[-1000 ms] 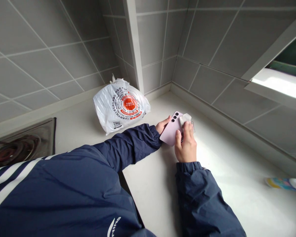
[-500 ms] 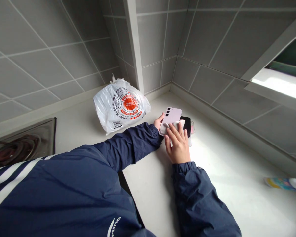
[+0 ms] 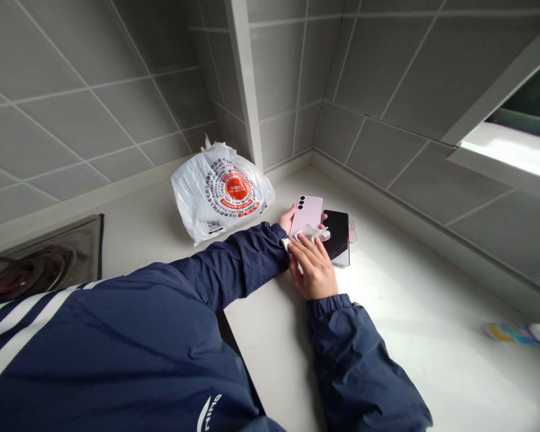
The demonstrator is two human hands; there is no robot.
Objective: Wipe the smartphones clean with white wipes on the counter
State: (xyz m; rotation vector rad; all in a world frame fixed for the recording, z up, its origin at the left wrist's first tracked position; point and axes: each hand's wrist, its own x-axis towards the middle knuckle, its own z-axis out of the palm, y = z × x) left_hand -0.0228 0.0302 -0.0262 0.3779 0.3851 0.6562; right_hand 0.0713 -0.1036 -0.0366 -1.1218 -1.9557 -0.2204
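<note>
A pale pink smartphone (image 3: 312, 210), its back and camera lenses facing up, rests in my left hand (image 3: 287, 218). The thumb shows at its left edge and fingertips at its right edge. Against the lower part of the phone, my right hand (image 3: 314, 270) presses a crumpled white tissue (image 3: 309, 233) under its fingers. Part of the tissue is hidden by those fingers. Beside the phone, on the right, a black tablet-like device (image 3: 337, 234) lies flat on the counter, with a light strip along its lower edge.
A white plastic bag (image 3: 198, 198) with red print stands on the white counter (image 3: 387, 300) to the left. Further left is a gas stove (image 3: 45, 264). A small pink item (image 3: 352, 231) lies by the black device, and a colourful bottle (image 3: 517, 333) lies at far right.
The phone and both hands have shifted slightly left, uncovering more of the black device. My right hand has moved the tissue toward the phone's lower left, and the tissue is more bunched.
</note>
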